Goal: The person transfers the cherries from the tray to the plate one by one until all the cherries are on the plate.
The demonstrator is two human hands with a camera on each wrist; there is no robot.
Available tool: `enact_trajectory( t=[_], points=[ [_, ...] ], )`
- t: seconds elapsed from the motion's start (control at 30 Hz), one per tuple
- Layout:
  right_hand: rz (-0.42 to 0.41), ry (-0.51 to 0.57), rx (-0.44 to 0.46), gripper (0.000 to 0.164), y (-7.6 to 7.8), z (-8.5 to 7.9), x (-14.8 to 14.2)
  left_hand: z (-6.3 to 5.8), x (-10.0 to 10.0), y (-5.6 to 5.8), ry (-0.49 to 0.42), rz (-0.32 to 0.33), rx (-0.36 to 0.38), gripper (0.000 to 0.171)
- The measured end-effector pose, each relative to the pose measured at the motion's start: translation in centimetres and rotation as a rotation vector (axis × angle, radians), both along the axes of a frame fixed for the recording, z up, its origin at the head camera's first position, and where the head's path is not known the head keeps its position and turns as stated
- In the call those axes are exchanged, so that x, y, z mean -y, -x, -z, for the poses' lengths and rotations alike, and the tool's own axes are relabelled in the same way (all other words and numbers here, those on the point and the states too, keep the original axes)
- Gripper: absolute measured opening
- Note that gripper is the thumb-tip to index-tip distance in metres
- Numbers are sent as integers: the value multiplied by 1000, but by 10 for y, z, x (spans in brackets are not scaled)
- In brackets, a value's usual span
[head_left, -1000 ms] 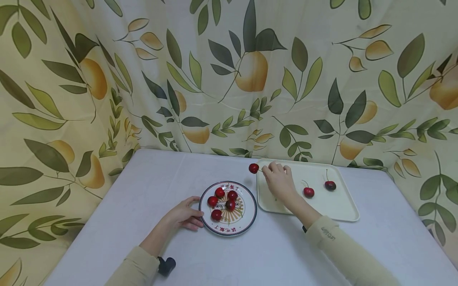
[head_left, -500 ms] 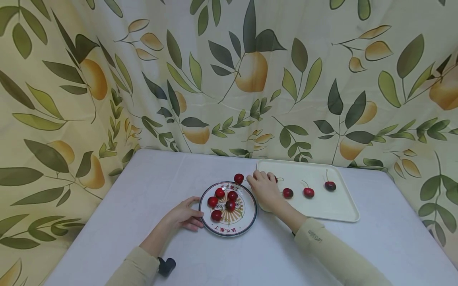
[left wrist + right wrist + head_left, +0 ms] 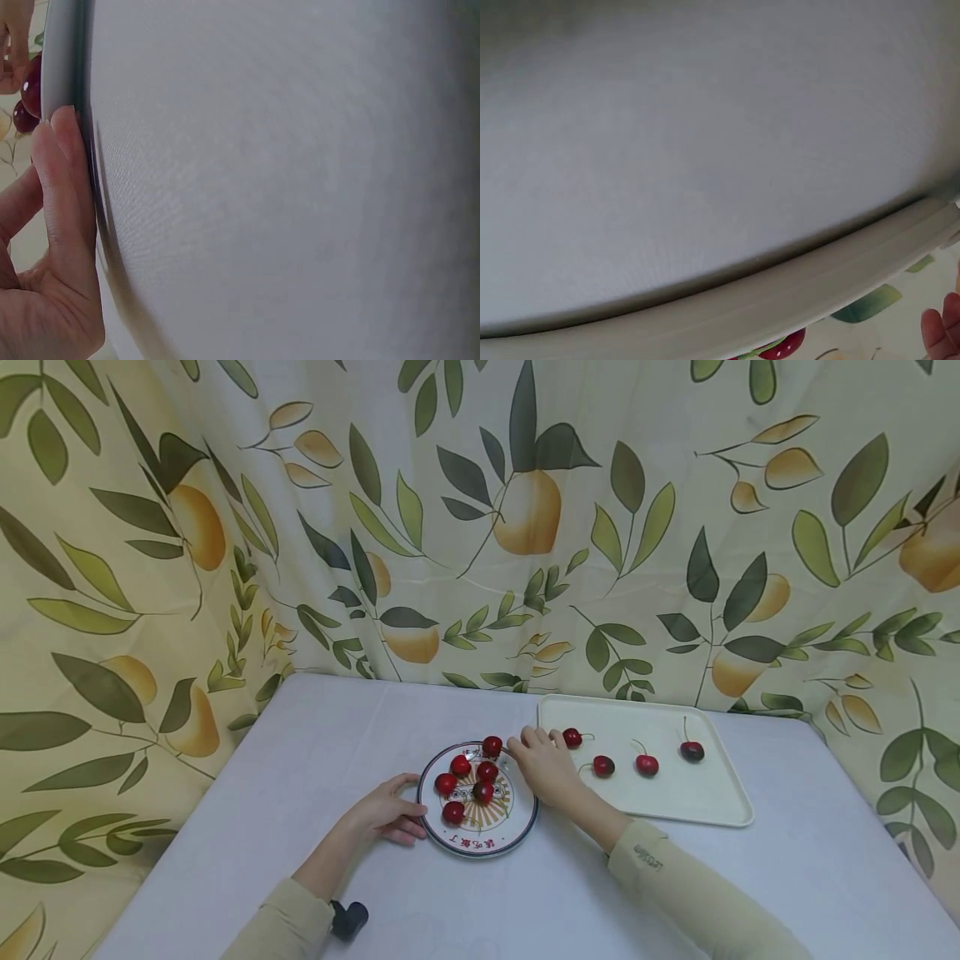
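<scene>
A round white plate (image 3: pixel 480 846) with a dark rim and printed pattern carries several red cherries (image 3: pixel 453 812). My left hand (image 3: pixel 386 811) rests against its left side. In the left wrist view, straight fingers (image 3: pixel 60 187) lie along the plate's outer wall. My right hand (image 3: pixel 549 768) is over the plate's upper right edge and pinches a cherry (image 3: pixel 492 746) by its stem. That cherry hangs over the far part of the plate, beyond the fingertips. In the right wrist view, only part of the right hand (image 3: pixel 943 330) shows at the corner.
Right of the plate lies a cream rectangular tray (image 3: pixel 697 797), close beside it. Several stemmed cherries (image 3: pixel 647 765) lie on the tray. A white cloth (image 3: pixel 337 710) covers the table, and a leaf-and-fruit patterned curtain (image 3: pixel 480 568) hangs behind.
My right hand has moved left and toward me, bringing the pinched cherry from beside the tray's left edge to over the plate. The left hand and plate stay put.
</scene>
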State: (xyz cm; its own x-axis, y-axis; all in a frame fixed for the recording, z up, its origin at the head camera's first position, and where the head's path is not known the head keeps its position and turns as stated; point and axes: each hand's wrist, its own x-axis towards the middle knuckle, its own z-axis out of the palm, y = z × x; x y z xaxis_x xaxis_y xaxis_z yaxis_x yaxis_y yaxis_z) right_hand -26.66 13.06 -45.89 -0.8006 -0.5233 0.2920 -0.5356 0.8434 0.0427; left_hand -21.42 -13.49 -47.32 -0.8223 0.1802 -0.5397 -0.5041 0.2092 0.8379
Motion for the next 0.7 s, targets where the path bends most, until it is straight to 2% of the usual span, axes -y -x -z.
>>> enact_trajectory(
  t=[0.4,0.7],
  points=[
    [36,-65,69,19,0,3,6,1,0,0,10,4,20,62],
    [46,-83,92,21,1,3,10,2,0,1,4,3,3,62]
  ],
)
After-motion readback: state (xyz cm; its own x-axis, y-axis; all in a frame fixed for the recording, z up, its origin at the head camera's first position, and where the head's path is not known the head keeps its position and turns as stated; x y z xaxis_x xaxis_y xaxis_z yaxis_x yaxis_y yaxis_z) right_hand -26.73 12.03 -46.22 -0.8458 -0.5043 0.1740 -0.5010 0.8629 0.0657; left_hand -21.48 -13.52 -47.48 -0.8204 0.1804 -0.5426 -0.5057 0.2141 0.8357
